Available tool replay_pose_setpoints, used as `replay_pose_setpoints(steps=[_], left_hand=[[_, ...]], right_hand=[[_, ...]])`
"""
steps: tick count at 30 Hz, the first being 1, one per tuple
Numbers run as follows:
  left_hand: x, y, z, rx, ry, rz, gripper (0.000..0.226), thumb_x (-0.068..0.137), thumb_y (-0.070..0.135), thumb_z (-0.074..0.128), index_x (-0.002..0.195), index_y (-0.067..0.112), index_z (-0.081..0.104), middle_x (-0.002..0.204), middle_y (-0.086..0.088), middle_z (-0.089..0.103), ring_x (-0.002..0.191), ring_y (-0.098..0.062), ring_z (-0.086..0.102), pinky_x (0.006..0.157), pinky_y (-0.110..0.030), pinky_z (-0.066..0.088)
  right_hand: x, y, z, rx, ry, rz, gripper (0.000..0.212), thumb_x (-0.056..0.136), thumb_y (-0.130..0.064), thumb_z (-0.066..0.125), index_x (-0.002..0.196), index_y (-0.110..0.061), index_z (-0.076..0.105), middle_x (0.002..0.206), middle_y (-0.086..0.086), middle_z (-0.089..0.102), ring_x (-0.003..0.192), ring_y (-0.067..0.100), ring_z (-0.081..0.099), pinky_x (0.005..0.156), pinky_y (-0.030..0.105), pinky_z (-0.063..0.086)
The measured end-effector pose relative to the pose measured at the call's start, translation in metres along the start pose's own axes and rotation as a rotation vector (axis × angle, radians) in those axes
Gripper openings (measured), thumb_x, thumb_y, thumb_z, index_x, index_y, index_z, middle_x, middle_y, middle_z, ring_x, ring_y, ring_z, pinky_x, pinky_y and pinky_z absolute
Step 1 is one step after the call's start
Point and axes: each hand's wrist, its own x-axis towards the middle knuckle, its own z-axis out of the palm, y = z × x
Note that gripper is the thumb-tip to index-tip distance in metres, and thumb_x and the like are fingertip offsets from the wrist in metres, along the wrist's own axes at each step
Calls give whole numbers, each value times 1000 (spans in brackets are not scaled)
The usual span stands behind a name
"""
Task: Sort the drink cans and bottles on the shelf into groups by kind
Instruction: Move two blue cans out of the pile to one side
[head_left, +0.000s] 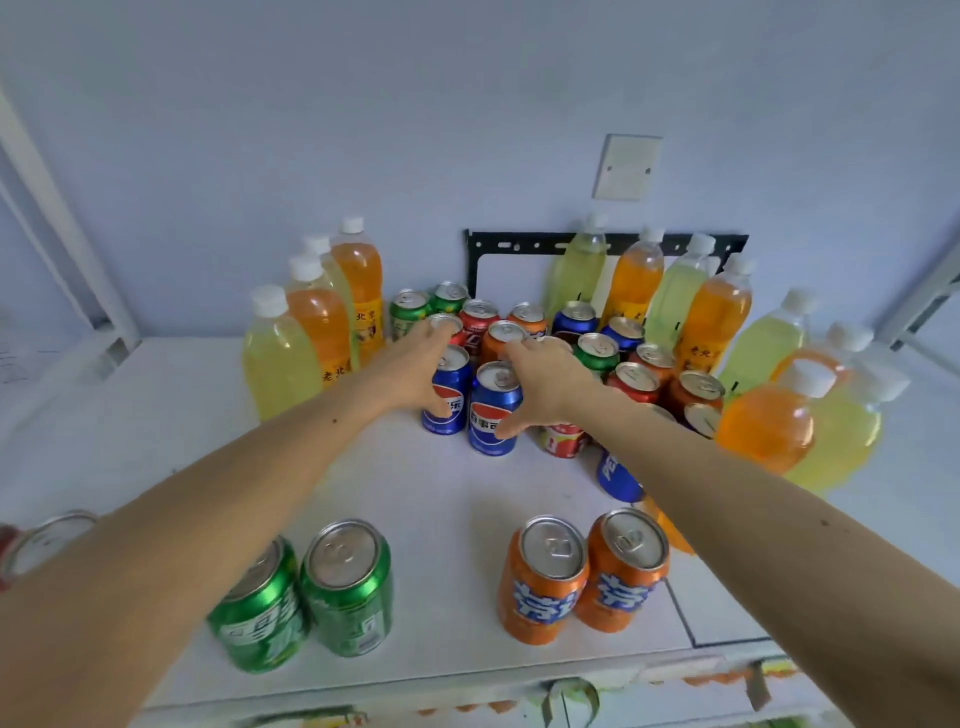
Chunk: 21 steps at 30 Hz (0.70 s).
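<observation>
Both hands are out over the can cluster (545, 358) now. My left hand (415, 371) wraps the left blue can (445, 395), thumb in front, fingers curled behind it. My right hand (545, 384) has the right blue can (493, 410), thumb low on its face, fingers round the back. I think both grips are closed, though the far fingers are hidden.

The risk is the crowd behind these two. An orange can (504, 338) and a red can (478, 319) stand just behind the blue pair, touching or nearly so. Lift at a tilt and my knuckles could knock them, and one falling can takes its neighbours down. Right of the cluster, an orange bottle (769, 421) already leans on the yellow ones, so a nudge there could roll it.

Nearer me than the cluster, two green cans (311, 597) stand together and two orange cans (582, 571) stand together. No bins or trays here; the white shelf (441, 493) holds everything, all of it sealed.
</observation>
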Motion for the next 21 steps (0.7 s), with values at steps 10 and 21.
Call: replay_pose_setpoints(steps=[10, 21], left_hand=[[24, -6, 13, 213, -7, 8, 95, 59, 42, 87, 136, 16, 39, 137, -9, 40, 117, -24, 49, 80, -31, 48], [-5, 6, -8, 12, -50, 52, 87, 56, 34, 90, 125, 19, 39, 127, -3, 58, 109, -22, 59, 72, -31, 55]], right_hand=[[21, -5, 22, 52, -37, 46, 72, 66, -51, 81, 114, -14, 43, 108, 8, 62, 87, 24, 53, 70, 34, 40], [-40, 4, -26, 304, 73, 153, 79, 63, -39, 88, 126, -15, 47, 119, 4, 59, 108, 24, 57, 84, 34, 52]])
